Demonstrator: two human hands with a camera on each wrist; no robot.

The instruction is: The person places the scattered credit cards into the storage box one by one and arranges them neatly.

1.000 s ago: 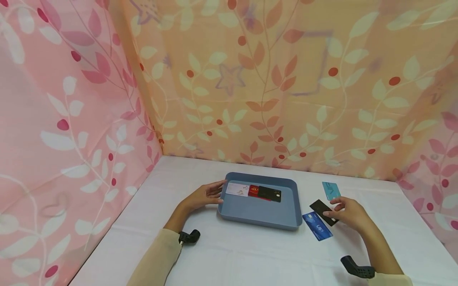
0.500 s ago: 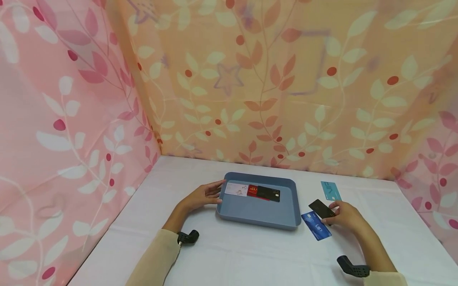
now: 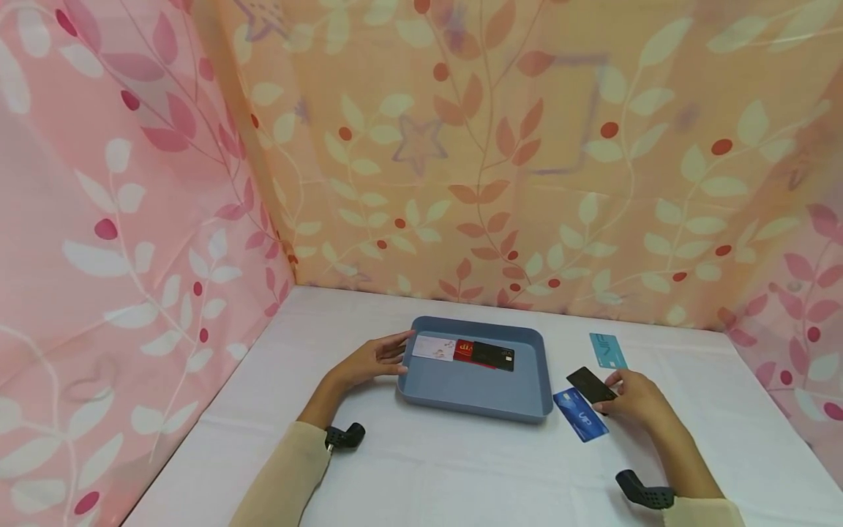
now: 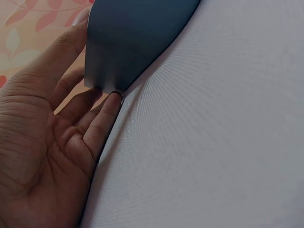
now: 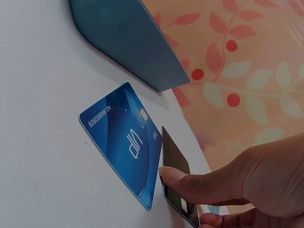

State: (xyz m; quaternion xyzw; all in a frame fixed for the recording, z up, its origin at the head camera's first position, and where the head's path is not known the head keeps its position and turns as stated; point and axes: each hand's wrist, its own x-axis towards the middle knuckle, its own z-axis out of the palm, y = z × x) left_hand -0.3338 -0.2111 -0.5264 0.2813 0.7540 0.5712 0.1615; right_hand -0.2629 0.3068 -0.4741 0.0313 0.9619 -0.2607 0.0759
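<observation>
In the head view my left hand (image 3: 369, 362) touches the left side of a blue-grey tray (image 3: 470, 395), its fingertips against the outer wall in the left wrist view. To the right of the tray, my right hand (image 3: 637, 401) pinches a black card (image 3: 588, 383) at its right end between thumb and fingers. The thumb lies on top of that card in the right wrist view. A dark blue VIP card (image 5: 128, 145) lies right beside the black one. Farther back, a light blue card (image 3: 607, 351) rests on the white cloth.
Within the tray, a white card (image 3: 432, 348), a red card (image 3: 464, 350) and another black card (image 3: 494, 356) overlap in a row near the back wall. Patterned fabric (image 3: 421, 183) hangs behind and at both sides of the white-covered table (image 3: 461, 468).
My right hand has shifted slightly left, and its thumb and fingers have drawn together on the black card's end. The left hand stays at the tray.
</observation>
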